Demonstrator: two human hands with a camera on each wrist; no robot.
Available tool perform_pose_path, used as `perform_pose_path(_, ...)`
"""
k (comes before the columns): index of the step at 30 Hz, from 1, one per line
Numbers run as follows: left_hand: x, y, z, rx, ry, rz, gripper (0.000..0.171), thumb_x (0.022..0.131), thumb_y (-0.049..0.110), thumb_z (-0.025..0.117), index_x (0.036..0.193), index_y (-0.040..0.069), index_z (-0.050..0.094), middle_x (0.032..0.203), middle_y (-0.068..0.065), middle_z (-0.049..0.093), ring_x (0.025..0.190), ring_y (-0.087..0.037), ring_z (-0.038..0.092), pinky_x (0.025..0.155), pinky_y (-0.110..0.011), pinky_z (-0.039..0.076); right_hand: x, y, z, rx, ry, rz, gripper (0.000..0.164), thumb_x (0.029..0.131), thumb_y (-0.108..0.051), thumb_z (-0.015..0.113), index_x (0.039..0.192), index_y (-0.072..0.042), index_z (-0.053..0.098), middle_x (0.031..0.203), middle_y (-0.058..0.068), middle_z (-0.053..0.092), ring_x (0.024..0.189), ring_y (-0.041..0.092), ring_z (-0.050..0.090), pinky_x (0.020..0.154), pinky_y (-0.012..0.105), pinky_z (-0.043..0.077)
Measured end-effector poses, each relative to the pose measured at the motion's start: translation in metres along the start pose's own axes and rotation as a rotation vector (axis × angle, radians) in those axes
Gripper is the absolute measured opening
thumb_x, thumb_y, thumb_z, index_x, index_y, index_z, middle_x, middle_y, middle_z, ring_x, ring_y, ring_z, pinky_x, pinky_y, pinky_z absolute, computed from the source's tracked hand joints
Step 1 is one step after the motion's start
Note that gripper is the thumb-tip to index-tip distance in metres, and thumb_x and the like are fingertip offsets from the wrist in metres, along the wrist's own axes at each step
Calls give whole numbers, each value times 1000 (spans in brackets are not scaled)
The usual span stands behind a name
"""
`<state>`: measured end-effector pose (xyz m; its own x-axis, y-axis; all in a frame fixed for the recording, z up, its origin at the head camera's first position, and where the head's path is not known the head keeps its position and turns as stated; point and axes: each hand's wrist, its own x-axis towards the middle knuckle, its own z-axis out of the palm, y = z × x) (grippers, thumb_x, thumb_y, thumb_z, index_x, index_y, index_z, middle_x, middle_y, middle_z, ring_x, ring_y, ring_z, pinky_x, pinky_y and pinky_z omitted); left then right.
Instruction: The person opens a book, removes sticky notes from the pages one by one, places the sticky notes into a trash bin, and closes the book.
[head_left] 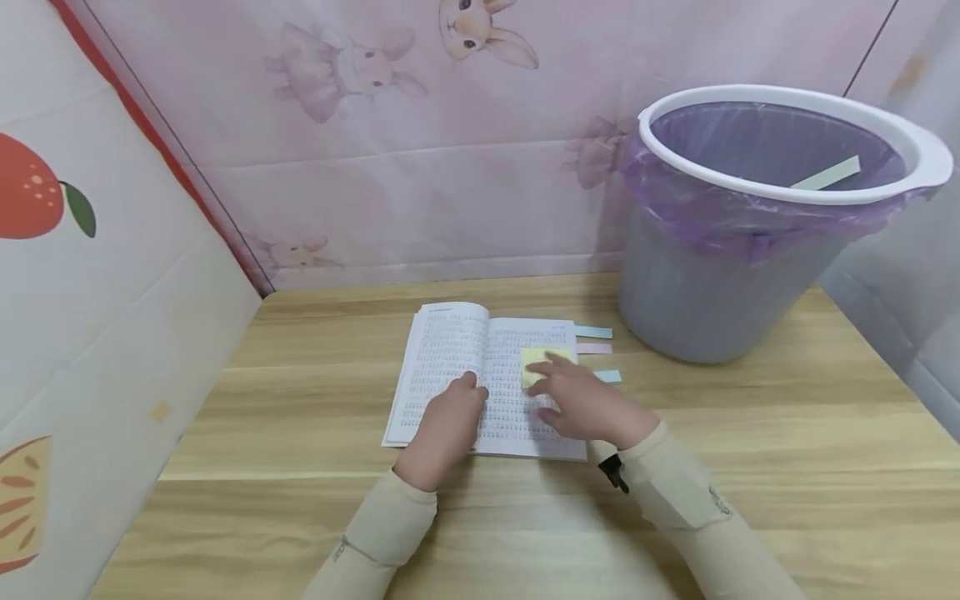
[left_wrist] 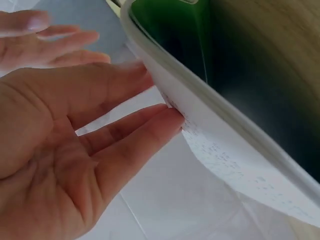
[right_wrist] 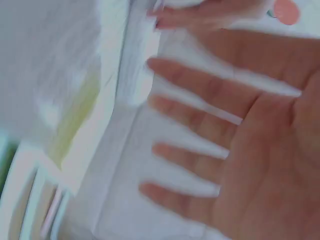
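An open book [head_left: 504, 354] lies on the desk [head_left: 300, 433], its centre fold running away from me. On the right page, a yellow sticky note [head_left: 535, 357] sits beneath my right hand [head_left: 588, 404], the nearer one, its grip spread; my left hand [head_left: 447, 425] touches the book with extended fingers.

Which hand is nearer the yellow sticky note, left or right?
Right. The right hand is partly over the yellow sticky note; the left hand is farther off, to the note's left, near the middle of the open book.
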<state>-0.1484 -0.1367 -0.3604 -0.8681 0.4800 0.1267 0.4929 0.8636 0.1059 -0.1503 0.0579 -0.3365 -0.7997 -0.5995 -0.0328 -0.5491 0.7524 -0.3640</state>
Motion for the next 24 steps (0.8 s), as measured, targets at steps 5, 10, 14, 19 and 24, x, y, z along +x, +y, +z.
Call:
perform_pose_path(5, -1, 1, 0, 17, 16, 3, 8, 88, -1, 63, 91, -1, 70, 80, -8, 50, 63, -15, 46, 49, -27, 45, 1, 1, 3, -134, -30, 176, 20, 84, 1, 62, 101, 1, 72, 141, 21, 47, 137, 49, 25, 104, 65, 29)
perform_pose_path(10, -1, 2, 0, 24, 24, 10, 6, 87, -2, 64, 90, -1, 69, 81, -8, 49, 63, -16, 47, 48, -28, 45, 3, 3, 11, -154, -40, 238, 20, 82, 4, 61, 99, 3, 70, 140, 19, 47, 137, 47, 27, 105, 63, 29)
perform_pose_path(14, 0, 2, 2, 35, 19, 8, 7, 87, -1, 65, 93, -1, 69, 82, -8, 50, 64, -15, 47, 48, -27, 45, 4, 6, 12, -134, -27, 253, 36, 83, 3, 61, 120, 5, 62, 140, 18, 48, 135, 46, 31, 105, 61, 31)
perform_pose_path(19, -1, 2, 3, 49, 25, 10, 6, 87, -1, 65, 91, -1, 69, 83, -7, 50, 64, -16, 47, 48, -27, 45, 5, 10, 11, -135, -4, 241, 47, 88, -2, 62, 132, 6, 51, 140, 19, 47, 133, 45, 35, 103, 59, 34)
perform_pose_path(24, -2, 2, 2, 60, 30, 8, 4, 86, -3, 65, 88, -1, 67, 82, -8, 49, 65, -17, 48, 48, -29, 46, 5, 12, 8, -130, 32, 237, 49, 90, -2, 59, 136, 8, 47, 141, 21, 46, 131, 45, 37, 103, 59, 35)
